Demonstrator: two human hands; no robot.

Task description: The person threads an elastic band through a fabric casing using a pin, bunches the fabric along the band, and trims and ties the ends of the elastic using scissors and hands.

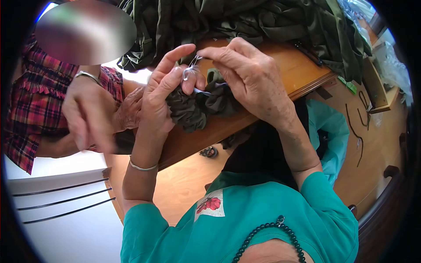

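My left hand (160, 94) is closed around a bunched piece of dark green cloth (188, 114), its index finger raised. At its thumb and fingertips sits a small clear, shiny piece (189, 73); its exact kind is too small to tell. My right hand (256, 72) pinches a thin silvery end of that piece between thumb and forefinger, just above the left thumb. The gathered cloth hangs below both hands over the table edge, and a pale strip shows in its folds.
A large heap of dark green cloth (263, 22) covers the back of the wooden table (302, 74). At left, a co-worker in a plaid garment (39, 103) has a blurred hand (90, 111) close by. An open drawer (381, 87) and plastic bags (390, 65) are at right.
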